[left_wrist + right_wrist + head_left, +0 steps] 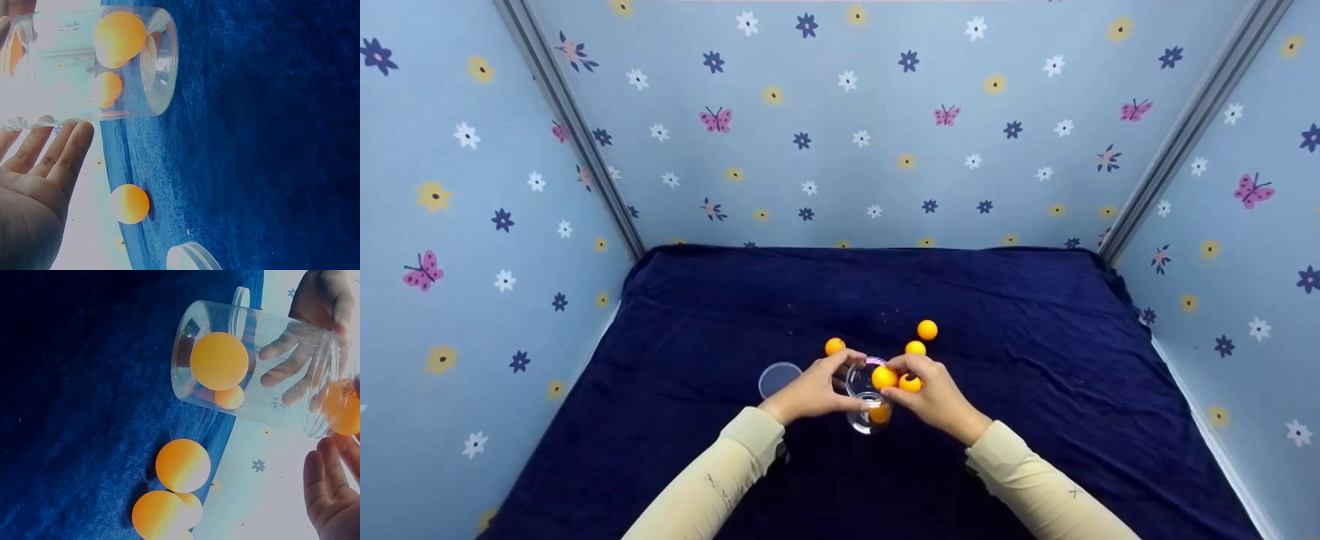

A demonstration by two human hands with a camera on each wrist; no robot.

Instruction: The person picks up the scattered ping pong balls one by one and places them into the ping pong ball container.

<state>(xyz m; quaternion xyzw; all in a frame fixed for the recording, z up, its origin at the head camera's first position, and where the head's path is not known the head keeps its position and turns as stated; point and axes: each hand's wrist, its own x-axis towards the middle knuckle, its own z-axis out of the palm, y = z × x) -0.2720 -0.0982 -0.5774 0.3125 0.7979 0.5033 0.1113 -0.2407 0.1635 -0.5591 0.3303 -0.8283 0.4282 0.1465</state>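
Note:
A clear plastic jar (861,422) stands mouth up between the hands, an orange ping-pong ball (219,361) at its bottom. My left hand (810,390) grips the jar near its rim, thumb on the near side and fingers round the far side. Between the thumb and fingers of my right hand (930,394) is another orange ball (884,377), pinched right at the jar's mouth. In the right wrist view this held ball (346,408) overlaps the jar's threaded rim. Close beside the right hand lies a loose orange ball (910,383) with a dark mark.
Two orange balls, one nearer (915,349) and one farther (928,330), lie on the dark blue cloth (1035,337) beyond the right hand. Another ball (835,346) rests beyond the left hand. A clear round lid (778,379) lies left of the jar. Flower-patterned walls (877,97) enclose the table.

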